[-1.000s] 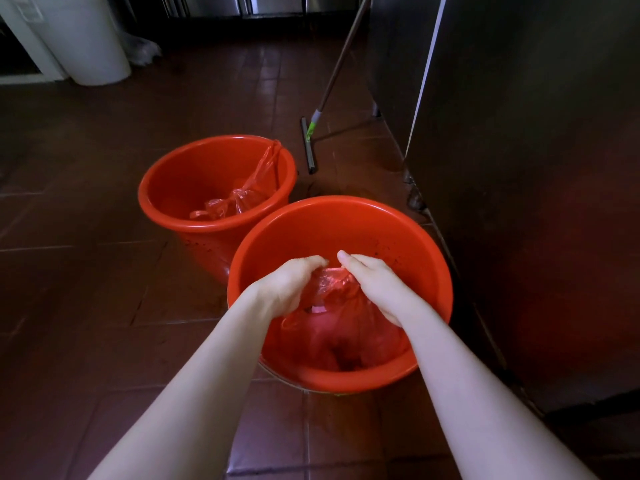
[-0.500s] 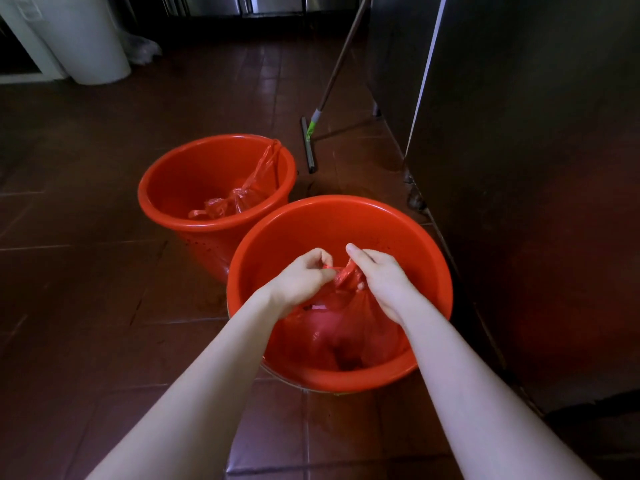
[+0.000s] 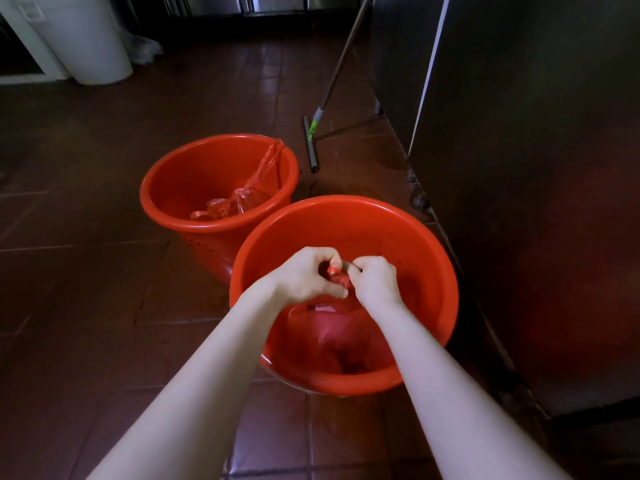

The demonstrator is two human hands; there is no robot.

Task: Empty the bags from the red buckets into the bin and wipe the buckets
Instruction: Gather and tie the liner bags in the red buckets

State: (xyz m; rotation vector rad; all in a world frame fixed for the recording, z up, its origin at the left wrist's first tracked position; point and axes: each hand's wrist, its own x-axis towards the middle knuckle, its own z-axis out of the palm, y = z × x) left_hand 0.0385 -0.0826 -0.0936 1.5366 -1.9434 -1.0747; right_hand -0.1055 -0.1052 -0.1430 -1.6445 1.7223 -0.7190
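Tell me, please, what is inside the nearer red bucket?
A red bag, its gathered neck gripped by the left hand and right hand. The bag's contents are hidden.

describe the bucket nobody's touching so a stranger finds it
Left of the steel cabinet two red buckets stand on the tiles. It is the far bucket, beside the squeegee: its bag trails up to the rim, untouched.
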